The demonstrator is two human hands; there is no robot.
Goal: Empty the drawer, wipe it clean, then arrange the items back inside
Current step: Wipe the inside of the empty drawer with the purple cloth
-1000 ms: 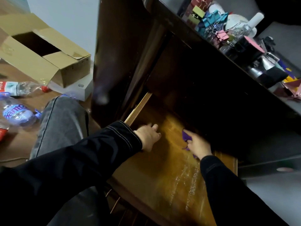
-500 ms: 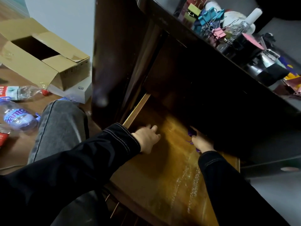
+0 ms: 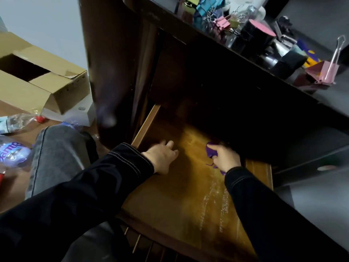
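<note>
Open wooden drawer [image 3: 170, 195], left hand [image 3: 162, 157] flat inside, right hand [image 3: 225, 158] gripping purple cloth [image 3: 211, 151]

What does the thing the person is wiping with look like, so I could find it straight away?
Look at the pulled-out, golden-brown wooden drawer under the dark desk. Deep inside it, by the shadow of the desk, the right hand grips a small crumpled purple cloth. It is the only purple thing in the drawer; the left hand beside it holds nothing.
</note>
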